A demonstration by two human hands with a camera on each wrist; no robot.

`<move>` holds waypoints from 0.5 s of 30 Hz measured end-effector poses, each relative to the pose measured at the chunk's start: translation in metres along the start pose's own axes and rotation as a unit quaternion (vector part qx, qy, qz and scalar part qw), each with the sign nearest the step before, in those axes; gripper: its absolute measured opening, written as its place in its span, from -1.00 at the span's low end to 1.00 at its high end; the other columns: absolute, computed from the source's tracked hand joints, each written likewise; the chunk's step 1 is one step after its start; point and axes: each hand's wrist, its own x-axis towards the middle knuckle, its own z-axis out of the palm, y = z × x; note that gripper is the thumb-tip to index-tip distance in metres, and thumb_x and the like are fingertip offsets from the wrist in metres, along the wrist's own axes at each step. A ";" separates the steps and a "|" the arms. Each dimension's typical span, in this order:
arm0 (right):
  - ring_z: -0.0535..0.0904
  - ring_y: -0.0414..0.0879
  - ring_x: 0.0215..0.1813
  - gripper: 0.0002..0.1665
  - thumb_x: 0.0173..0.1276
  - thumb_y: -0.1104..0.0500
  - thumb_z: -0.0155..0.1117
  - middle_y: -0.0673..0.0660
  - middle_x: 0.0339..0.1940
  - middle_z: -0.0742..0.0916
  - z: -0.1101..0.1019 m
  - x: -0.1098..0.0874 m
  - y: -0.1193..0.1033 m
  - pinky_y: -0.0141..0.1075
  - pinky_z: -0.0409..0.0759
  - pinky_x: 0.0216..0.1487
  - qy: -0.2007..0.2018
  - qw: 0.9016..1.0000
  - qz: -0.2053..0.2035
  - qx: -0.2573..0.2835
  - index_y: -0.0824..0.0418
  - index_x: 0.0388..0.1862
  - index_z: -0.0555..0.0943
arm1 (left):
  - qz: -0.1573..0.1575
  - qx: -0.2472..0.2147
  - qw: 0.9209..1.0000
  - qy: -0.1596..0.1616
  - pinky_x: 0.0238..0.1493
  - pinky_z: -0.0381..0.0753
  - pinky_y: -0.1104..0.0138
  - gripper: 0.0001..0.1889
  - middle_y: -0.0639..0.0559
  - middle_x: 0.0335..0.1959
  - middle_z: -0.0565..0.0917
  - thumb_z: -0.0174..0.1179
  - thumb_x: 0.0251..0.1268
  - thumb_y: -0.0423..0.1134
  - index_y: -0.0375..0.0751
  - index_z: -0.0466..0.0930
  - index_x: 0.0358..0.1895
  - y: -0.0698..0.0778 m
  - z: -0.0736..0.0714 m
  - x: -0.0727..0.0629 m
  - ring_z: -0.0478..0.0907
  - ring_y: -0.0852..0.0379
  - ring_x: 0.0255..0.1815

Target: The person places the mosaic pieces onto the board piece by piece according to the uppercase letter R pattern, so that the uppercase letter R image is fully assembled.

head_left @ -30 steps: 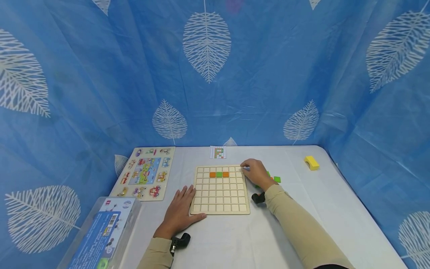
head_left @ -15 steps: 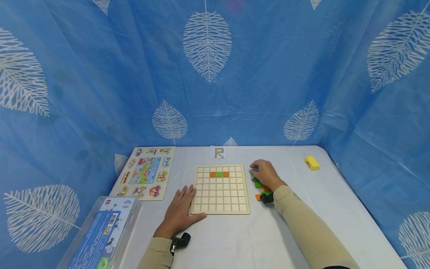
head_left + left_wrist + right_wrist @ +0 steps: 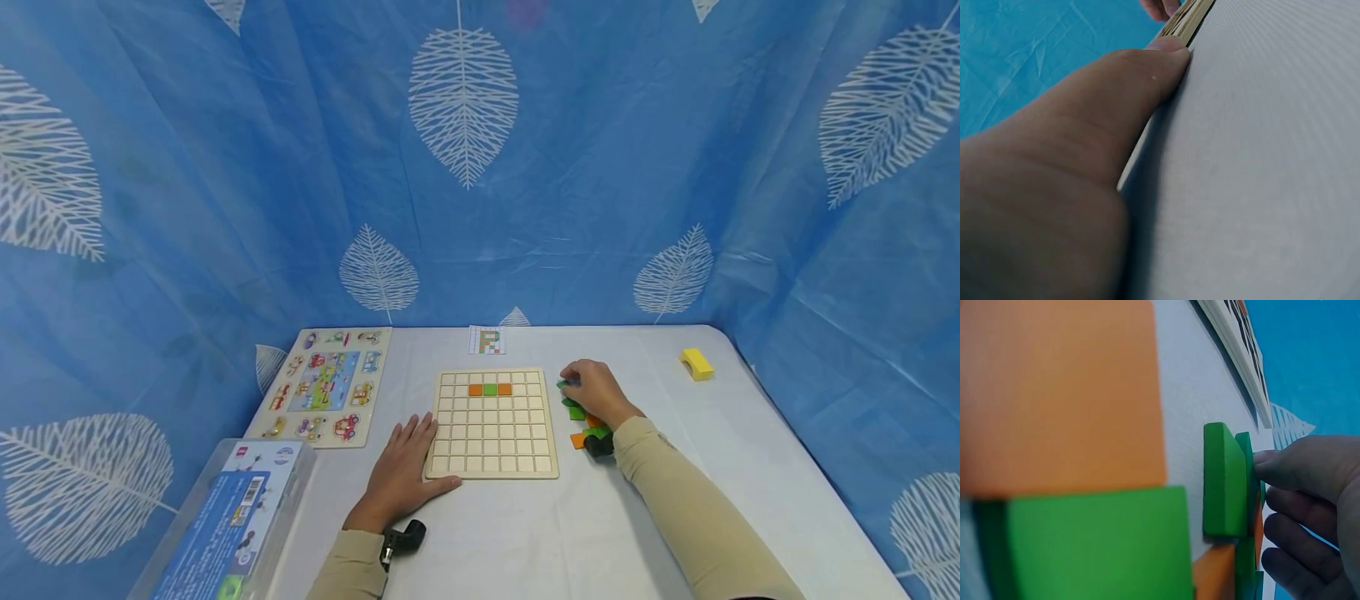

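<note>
Nearest: clear box [image 3: 225,517] at front-left bench [image 3: 675,517] corner. Left hand [image 3: 401,479] lies flat, fingers straight, palm down on the bench w/ thumb against the grid board [image 3: 491,422] at its near-left corner; left wrist view shows thumb [image 3: 1116,94] butted on the board edge [image 3: 1188,19]; it grips nothing, only steadies. Board has three tiles in its 2nd row from the far edge: orange, green, orange [image 3: 490,389]; other cells bare.

Right of the board, just beside it, loose tiles [image 3: 581,421] in green & orange lie bunched. Right hand [image 3: 592,390] is over the pile's far end, fingers curled down; right wrist view shows fingertips [image 3: 1279,469] at a green tile [image 3: 1225,481] standing on edge; looks like a pinch, but grip not fully clear. Forearm runs back to the near-right, sleeve low over the bench, wrist just above the pile.

Risks, as I judge: tile on edge could tip or slip from a shallow fingertip hold; two stacked tiles could lift together since they sit touching; sleeve or wrist could sweep the near tiles aside; if the left thumb eases, board may slide & jog the placed tiles.

Further: peg puzzle [image 3: 326,385] left of the board; pattern card [image 3: 487,340] beyond it; yellow block [image 3: 696,363] far right, well apart; blue leaf curtain [image 3: 465,167] behind.
</note>
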 end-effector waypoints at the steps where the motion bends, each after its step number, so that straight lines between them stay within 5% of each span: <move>1: 0.70 0.11 0.05 -0.73 0.37 0.31 0.51 0.18 -0.05 0.77 0.000 0.000 0.000 0.04 0.69 0.15 -0.001 1.000 -0.001 -0.001 0.33 0.02 0.77 | 0.002 -0.001 1.000 0.002 0.65 -0.08 -0.02 0.22 -0.11 0.66 0.21 0.28 0.12 0.58 -0.26 0.23 0.65 0.000 0.000 0.000 0.01 -0.14 0.68; 15: 0.70 0.09 0.02 -0.74 0.36 0.31 0.53 0.17 -0.07 0.76 0.002 -0.001 0.000 0.03 0.70 0.13 0.005 1.000 -0.004 -0.006 0.32 0.01 0.78 | -0.006 0.006 1.000 -0.002 0.66 -0.11 0.01 0.22 -0.08 0.67 0.19 0.28 0.12 0.58 -0.24 0.21 0.66 0.001 0.002 0.000 -0.02 -0.11 0.69</move>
